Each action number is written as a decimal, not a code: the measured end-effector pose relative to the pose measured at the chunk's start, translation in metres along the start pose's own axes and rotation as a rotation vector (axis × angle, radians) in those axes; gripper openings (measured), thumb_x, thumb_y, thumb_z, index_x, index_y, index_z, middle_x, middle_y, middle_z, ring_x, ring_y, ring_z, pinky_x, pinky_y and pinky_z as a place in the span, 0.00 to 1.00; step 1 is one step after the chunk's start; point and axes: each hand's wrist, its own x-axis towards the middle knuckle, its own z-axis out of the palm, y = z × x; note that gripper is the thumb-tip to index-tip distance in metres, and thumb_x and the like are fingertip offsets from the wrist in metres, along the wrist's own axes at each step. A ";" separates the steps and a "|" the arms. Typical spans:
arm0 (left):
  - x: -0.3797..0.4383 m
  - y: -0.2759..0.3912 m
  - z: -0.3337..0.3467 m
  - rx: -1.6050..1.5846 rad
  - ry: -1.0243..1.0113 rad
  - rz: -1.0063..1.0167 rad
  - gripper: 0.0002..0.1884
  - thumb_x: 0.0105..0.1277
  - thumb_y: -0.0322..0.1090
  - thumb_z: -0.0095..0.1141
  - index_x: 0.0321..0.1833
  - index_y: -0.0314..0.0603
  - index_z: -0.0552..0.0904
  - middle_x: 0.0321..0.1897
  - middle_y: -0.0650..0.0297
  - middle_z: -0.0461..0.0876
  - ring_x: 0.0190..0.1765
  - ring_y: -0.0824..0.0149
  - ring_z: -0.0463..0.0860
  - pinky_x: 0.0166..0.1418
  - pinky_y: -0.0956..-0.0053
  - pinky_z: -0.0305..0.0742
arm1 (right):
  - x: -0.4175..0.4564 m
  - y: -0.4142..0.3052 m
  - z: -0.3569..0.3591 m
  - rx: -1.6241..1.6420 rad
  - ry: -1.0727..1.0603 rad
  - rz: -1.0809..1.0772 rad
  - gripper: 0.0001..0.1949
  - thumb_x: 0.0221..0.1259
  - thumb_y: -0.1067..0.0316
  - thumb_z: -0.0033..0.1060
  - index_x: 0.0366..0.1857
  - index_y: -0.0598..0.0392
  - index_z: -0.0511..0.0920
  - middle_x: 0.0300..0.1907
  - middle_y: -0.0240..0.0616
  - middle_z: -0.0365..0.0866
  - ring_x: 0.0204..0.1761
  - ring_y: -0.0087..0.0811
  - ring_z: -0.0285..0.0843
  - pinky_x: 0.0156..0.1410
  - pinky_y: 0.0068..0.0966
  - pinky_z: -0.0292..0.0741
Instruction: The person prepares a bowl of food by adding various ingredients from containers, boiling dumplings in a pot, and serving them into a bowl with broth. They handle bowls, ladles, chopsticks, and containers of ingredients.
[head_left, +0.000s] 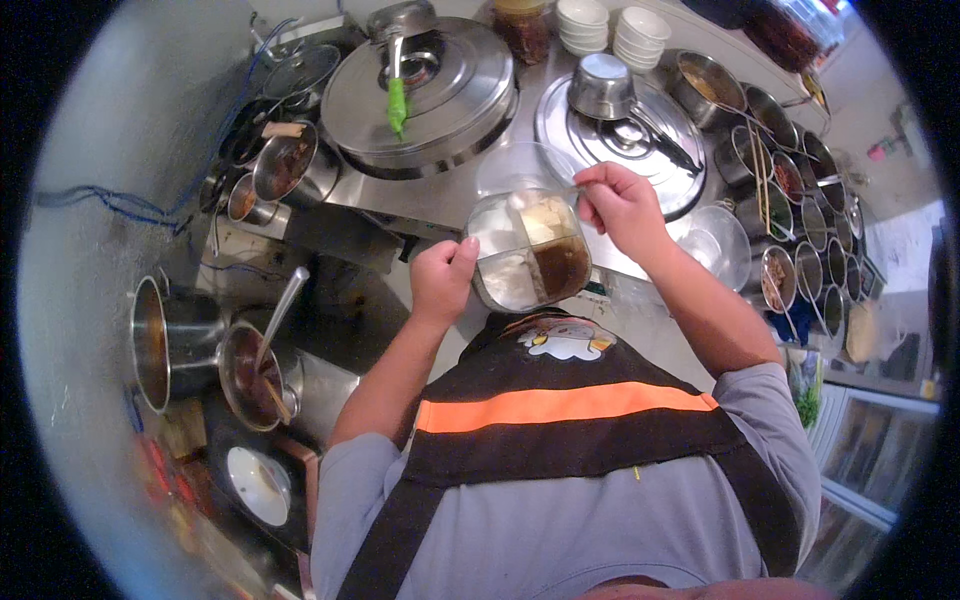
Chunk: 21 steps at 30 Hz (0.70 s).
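Observation:
My left hand (444, 279) grips the left wall of a clear seasoning box (499, 298) with its thumb over the rim. The box is split into several compartments: white granules at upper left, pale yellow powder at upper right, white powder at lower left and dark brown powder at lower right. Between the fingers of my right hand (624, 208) is a thin spoon handle (568, 191), reaching in over the box's far edge. The spoon's bowl is hard to make out near the white and yellow seasonings. Just beyond the box, a clear bowl (517, 161) rests on the steel counter.
Two large lidded pots (450, 127) (551, 124) are set into the counter; a saucepan (600, 94) rests on the right lid, a green-handled tool (397, 105) on the left. White bowls (583, 26) are stacked behind. Several steel containers (776, 277) line the right; stockpots (195, 337) stand left.

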 end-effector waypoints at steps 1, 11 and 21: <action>-0.001 -0.004 -0.007 0.009 0.023 -0.017 0.23 0.62 0.48 0.55 0.20 0.32 0.75 0.13 0.57 0.69 0.20 0.68 0.67 0.28 0.68 0.65 | 0.007 -0.001 0.003 0.057 0.009 0.010 0.07 0.62 0.73 0.45 0.38 0.60 0.76 0.20 0.31 0.75 0.17 0.16 0.63 0.21 0.14 0.61; -0.016 -0.054 -0.056 -0.057 0.173 -0.168 0.23 0.63 0.46 0.55 0.21 0.30 0.73 0.13 0.63 0.66 0.22 0.73 0.64 0.28 0.70 0.64 | 0.063 0.018 0.007 -0.482 0.227 -0.419 0.08 0.62 0.72 0.48 0.40 0.61 0.77 0.22 0.30 0.78 0.24 0.16 0.71 0.30 0.16 0.68; -0.003 -0.045 -0.044 -0.119 0.146 -0.144 0.24 0.63 0.47 0.55 0.19 0.32 0.71 0.13 0.65 0.65 0.22 0.74 0.63 0.27 0.72 0.63 | 0.043 0.004 0.038 -0.049 -0.104 -0.009 0.09 0.61 0.73 0.45 0.40 0.56 0.77 0.21 0.33 0.76 0.21 0.22 0.71 0.26 0.19 0.68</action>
